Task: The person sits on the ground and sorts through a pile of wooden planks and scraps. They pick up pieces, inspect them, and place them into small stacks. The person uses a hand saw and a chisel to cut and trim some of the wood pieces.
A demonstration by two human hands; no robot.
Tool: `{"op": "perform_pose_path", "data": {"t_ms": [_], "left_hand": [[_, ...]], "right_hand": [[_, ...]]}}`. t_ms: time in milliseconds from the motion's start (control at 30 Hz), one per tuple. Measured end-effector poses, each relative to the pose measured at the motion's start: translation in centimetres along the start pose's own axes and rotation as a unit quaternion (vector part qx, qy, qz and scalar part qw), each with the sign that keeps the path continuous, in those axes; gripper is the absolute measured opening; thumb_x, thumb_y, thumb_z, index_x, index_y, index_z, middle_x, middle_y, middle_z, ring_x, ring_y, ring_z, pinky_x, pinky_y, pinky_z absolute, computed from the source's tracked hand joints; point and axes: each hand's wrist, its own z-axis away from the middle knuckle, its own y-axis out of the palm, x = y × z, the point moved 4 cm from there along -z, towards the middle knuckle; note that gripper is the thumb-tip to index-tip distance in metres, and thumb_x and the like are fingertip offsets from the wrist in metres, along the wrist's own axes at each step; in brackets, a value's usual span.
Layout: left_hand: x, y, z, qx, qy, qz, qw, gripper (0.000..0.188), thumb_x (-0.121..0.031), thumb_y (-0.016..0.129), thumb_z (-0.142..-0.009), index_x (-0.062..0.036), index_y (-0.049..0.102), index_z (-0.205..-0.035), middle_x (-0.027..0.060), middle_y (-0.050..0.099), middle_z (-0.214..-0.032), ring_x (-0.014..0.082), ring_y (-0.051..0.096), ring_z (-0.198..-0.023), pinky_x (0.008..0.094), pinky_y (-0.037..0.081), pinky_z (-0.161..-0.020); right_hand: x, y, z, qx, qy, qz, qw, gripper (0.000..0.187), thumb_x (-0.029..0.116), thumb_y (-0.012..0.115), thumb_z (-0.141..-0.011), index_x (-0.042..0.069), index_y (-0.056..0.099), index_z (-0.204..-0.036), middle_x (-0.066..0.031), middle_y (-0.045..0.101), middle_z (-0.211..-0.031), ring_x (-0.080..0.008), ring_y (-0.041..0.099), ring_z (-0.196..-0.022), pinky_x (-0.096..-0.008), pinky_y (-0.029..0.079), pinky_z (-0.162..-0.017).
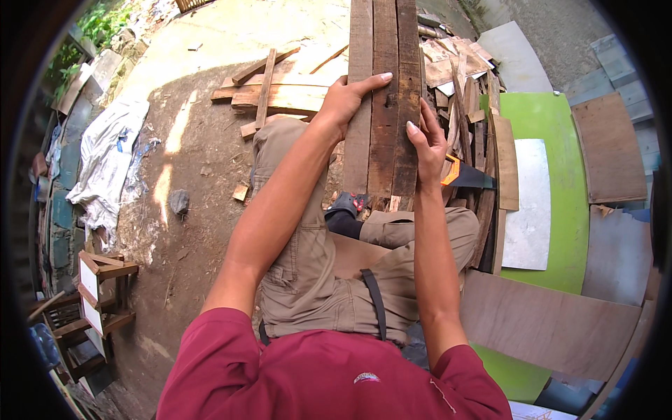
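Observation:
Three long, weathered wooden planks [383, 147] lie side by side in front of me, their near ends above my lap. My left hand [346, 103] grips their left edge, its thumb laid across the top. On the right edge, my right hand [429, 148] is closed round the planks, its thumb along the side. Just beyond my right wrist is a handsaw [472, 176] with an orange and black handle, partly hidden by that hand. Under the planks' near ends a dark shoe with red marks [353, 203] shows on my foot.
Scrap wood [455, 77] is piled at the right, beside a green panel [563, 203] and several plywood sheets [553, 322]. Loose timber [280, 96] lies beyond my left arm. At the left are a white cloth [108, 157], a stone [179, 202] and a small wooden frame [112, 269].

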Motion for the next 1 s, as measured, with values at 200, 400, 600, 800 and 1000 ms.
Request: {"op": "perform_pose_path", "data": {"t_ms": [200, 400, 600, 800, 1000], "left_hand": [[0.2, 0.0, -0.4, 0.007, 0.002, 0.03, 1.0, 0.073, -0.03, 0.087, -0.078, 0.0119, 0.051, -0.126, 0.0227, 0.067, -0.109, 0.0266, 0.072, -0.09, 0.0386, 0.063, -0.076], [-0.4, 0.2, -0.1, -0.034, 0.015, 0.013, 0.999, 0.076, -0.03, 0.087, -0.079, 0.0112, 0.049, -0.131, 0.0211, 0.066, -0.111, 0.0256, 0.071, -0.091, 0.0397, 0.062, -0.077], [-0.2, -0.5, -1.0, -0.087, 0.069, -0.027, 0.993, 0.085, -0.031, 0.092, -0.073, 0.0148, 0.045, -0.126, 0.0266, 0.066, -0.11, 0.0272, 0.072, -0.087, 0.0384, 0.063, -0.073], [-0.6, 0.1, 0.1, -0.099, 0.055, -0.05, 0.992, 0.083, -0.031, 0.092, -0.073, 0.0138, 0.046, -0.126, 0.0252, 0.067, -0.108, 0.027, 0.072, -0.088, 0.0372, 0.062, -0.074], [-0.5, 0.2, 0.0, -0.098, 0.06, -0.027, 0.993, 0.082, -0.031, 0.09, -0.075, 0.0138, 0.046, -0.127, 0.0252, 0.066, -0.11, 0.0271, 0.072, -0.09, 0.0374, 0.061, -0.076]], "right_hand": [[-0.6, -0.7, -0.2, -0.015, 0.021, -0.001, 1.0, 0.065, 0.005, 0.068, -0.09, -0.009, 0.043, -0.148, -0.0204, 0.057, -0.143, -0.0213, 0.056, -0.128, -0.0331, 0.043, -0.108], [0.1, -2.0, -0.7, -0.037, 0.001, 0.044, 0.998, 0.063, 0.003, 0.069, -0.091, -0.01, 0.043, -0.147, -0.0183, 0.06, -0.139, -0.0187, 0.059, -0.124, -0.0302, 0.045, -0.105], [1.2, -2.5, -0.2, -0.06, -0.019, 0.066, 0.996, 0.068, 0.002, 0.072, -0.089, -0.015, 0.041, -0.146, -0.0221, 0.054, -0.143, -0.0221, 0.056, -0.128, -0.0322, 0.044, -0.107], [3.5, 0.5, 0.8, -0.038, -0.059, 0.157, 0.985, 0.072, 0.004, 0.076, -0.085, -0.016, 0.042, -0.145, -0.0244, 0.053, -0.144, -0.0251, 0.054, -0.131, -0.0349, 0.042, -0.111], [4.8, 1.5, 0.1, -0.02, -0.105, 0.301, 0.947, 0.075, 0.005, 0.077, -0.081, -0.014, 0.043, -0.145, -0.0276, 0.055, -0.142, -0.0277, 0.055, -0.131, -0.0364, 0.042, -0.111]]}}
